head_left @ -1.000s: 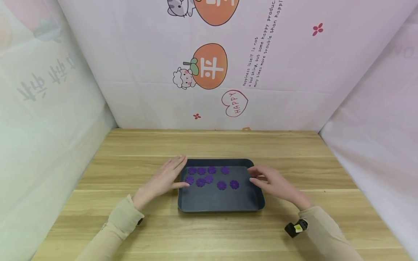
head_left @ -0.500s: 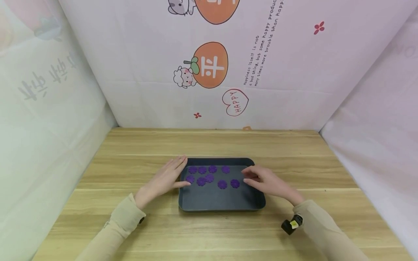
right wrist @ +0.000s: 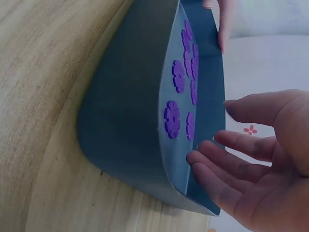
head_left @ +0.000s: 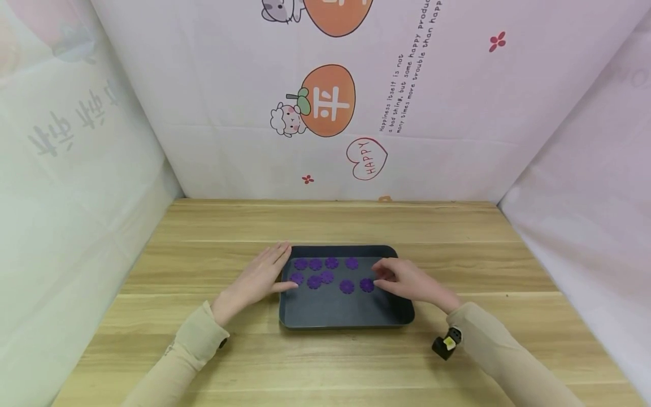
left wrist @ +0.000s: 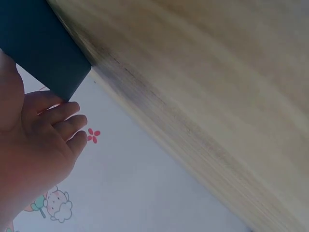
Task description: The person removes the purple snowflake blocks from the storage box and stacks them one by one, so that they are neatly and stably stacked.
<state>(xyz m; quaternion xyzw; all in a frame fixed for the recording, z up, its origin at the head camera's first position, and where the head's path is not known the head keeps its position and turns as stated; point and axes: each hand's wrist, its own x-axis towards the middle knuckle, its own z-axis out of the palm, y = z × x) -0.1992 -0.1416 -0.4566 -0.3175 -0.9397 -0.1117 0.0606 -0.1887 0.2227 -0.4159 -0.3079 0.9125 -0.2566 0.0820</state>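
Observation:
A dark grey baking tray (head_left: 335, 316) lies on the wooden table. Several purple flower-shaped discs (head_left: 347, 287) are scattered over its far half, two of them overlapping. My left hand (head_left: 259, 277) rests on the tray's left rim near the far corner, fingers straight, its thumb reaching over the inside. In the left wrist view the fingertips (left wrist: 75, 121) touch the tray corner. My right hand (head_left: 409, 280) is over the tray's right part, thumb close to the rightmost disc. The right wrist view shows its fingers (right wrist: 217, 188) loosely bent and spread, with nothing between them.
The wooden table (head_left: 234, 367) extends around the tray on all sides. White printed cloth (head_left: 229, 141) hangs behind the table, and more white cloth stands at both sides. A small black device (head_left: 446, 343) is strapped to the right wrist.
My right hand has moved left over the tray, toward the rightmost disc. The left hand stays at the left rim, and the discs keep their arrangement.

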